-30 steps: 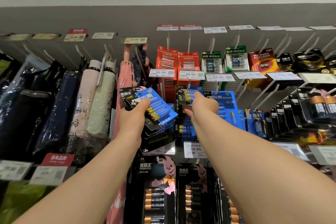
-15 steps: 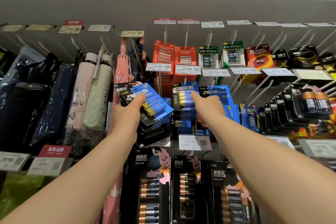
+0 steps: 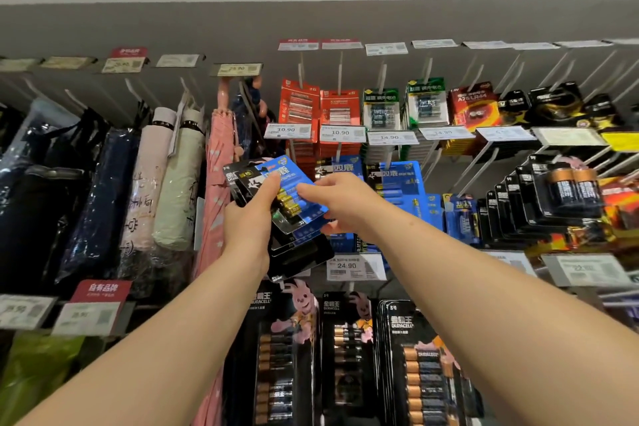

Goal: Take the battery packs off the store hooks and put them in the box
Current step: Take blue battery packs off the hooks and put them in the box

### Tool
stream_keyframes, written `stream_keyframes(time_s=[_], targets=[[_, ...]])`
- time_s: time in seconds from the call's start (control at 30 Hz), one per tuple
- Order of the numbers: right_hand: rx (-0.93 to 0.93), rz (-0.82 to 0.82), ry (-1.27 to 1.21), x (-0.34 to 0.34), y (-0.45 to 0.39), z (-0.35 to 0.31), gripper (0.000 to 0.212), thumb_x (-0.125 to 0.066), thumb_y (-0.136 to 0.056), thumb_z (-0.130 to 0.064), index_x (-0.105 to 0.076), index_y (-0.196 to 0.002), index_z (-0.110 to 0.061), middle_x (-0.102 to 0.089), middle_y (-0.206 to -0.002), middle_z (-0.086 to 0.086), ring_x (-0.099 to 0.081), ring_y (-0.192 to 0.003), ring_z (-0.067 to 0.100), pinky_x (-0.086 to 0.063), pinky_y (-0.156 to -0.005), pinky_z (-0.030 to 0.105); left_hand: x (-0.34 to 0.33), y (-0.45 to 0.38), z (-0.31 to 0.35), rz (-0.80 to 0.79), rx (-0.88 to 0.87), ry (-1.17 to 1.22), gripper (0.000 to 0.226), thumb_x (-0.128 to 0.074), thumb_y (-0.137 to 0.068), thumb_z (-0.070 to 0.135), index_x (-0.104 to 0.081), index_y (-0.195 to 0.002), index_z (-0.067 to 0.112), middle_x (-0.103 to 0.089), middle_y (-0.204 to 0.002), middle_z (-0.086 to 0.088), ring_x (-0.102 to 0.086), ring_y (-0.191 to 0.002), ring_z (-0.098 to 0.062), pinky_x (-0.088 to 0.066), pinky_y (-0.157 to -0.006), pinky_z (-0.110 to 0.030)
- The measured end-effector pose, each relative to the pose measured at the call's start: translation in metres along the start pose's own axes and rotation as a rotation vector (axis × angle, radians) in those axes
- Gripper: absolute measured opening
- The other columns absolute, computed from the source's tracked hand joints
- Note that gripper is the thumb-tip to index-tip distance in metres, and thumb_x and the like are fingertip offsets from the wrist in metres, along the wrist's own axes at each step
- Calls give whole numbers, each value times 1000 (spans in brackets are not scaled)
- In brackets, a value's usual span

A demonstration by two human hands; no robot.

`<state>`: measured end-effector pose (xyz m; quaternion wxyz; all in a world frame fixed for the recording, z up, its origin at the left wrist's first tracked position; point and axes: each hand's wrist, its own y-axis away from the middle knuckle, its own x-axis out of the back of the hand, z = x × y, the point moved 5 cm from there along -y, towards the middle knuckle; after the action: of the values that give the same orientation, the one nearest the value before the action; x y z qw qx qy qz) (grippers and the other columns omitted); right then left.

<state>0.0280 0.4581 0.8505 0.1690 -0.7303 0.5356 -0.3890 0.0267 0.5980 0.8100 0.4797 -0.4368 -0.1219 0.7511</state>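
Observation:
My left hand (image 3: pixel 249 220) grips a fanned stack of battery packs (image 3: pixel 294 245), black ones underneath and blue ones on top, in front of the hooks. My right hand (image 3: pixel 342 206) pinches the right edge of the top blue battery pack (image 3: pixel 293 180), fingers lying across its face, thumb under it. More blue packs (image 3: pixel 397 180) hang on the hooks just behind my right hand. No box is in view.
Folded umbrellas (image 3: pixel 166 183) hang to the left. Red packs (image 3: pixel 299 104) and green packs (image 3: pixel 382 111) hang above, black packs (image 3: pixel 560 190) to the right, large black Duracell packs (image 3: pixel 349 356) below. Price tags (image 3: pixel 354 266) stick out on hook ends.
My right hand left the hook with a blue pack and moved left, laying it on the stack in my left hand. The left hand stayed roughly in place.

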Motion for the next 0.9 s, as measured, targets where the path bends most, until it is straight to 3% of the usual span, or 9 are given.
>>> stream_keyframes(time_s=[0.07,0.2,0.3,0.4,0.5,0.63,0.73,0.83,0.9], targets=[[-17,-6,-44,-2,4,-2,20,-58,-96,-29,-60,-94,-9,-52,-85,-5,-51,-72,8,-55,-63,26,3,-1,2,6,-32,-12,50,-78,-77,47,-67,-115,17,-76,-102,-5,-74,-83,-20,-56,-55,-26],[-92,112,-211,-5,3,0,37,-54,-98,-31,-49,-124,-4,-47,-91,2,-50,-71,13,-58,-54,29,8,-1,6,26,-84,-63,43,-82,-74,39,-69,-110,20,-75,-103,-2,-73,-93,-23,-57,-88,-43],[-152,208,-424,-2,0,8,49,-53,-99,-30,-38,-140,-7,-49,-99,5,-53,-68,16,-54,-46,27,8,-4,12,25,-98,-52,23,-79,-81,21,-69,-103,20,-75,-103,-7,-73,-90,-25,-59,-81,-40],[-174,352,-551,12,-3,18,49,-51,-101,-22,-35,-144,-5,-48,-116,12,-57,-67,17,-53,-49,27,12,-6,21,21,-114,-38,37,-79,-81,20,-67,-116,17,-75,-103,-7,-74,-87,-23,-60,-69,-34],[-183,448,-513,32,-6,29,48,-50,-101,-20,-34,-144,-4,-46,-116,10,-57,-69,16,-53,-52,28,16,-6,29,12,-125,-32,39,-76,-84,18,-64,-120,14,-74,-106,-7,-74,-88,-22,-60,-63,-30],[-202,470,-417,48,-12,41,51,-51,-101,-26,-33,-144,-6,-48,-119,11,-51,-67,14,-53,-71,29,24,-5,38,25,-121,-43,22,-77,-84,20,-66,-102,17,-74,-103,-8,-73,-87,-23,-58,-66,-30],[-116,449,-312,54,-21,44,60,-51,-100,-30,-22,-150,-12,-44,-117,9,-49,-67,15,-52,-61,26,29,-5,41,19,-121,-51,24,-76,-85,20,-66,-106,14,-74,-99,-8,-73,-85,-24,-58,-58,-28],[-31,417,-244,51,-31,43,44,-50,-100,-30,-33,-138,-15,-43,-108,8,-45,-64,16,-50,-55,26,33,-7,42,7,-124,-52,11,-74,-86,19,-64,-92,17,-72,-90,-5,-70,-72,-18,-54,-45,-23],[-58,438,-220,51,-39,42,49,-51,-100,-29,-32,-141,-10,-47,-100,8,-45,-61,16,-48,-52,26,36,-9,40,1,-123,-54,11,-74,-87,19,-64,-91,18,-73,-89,-5,-70,-70,-17,-53,-44,-23]])
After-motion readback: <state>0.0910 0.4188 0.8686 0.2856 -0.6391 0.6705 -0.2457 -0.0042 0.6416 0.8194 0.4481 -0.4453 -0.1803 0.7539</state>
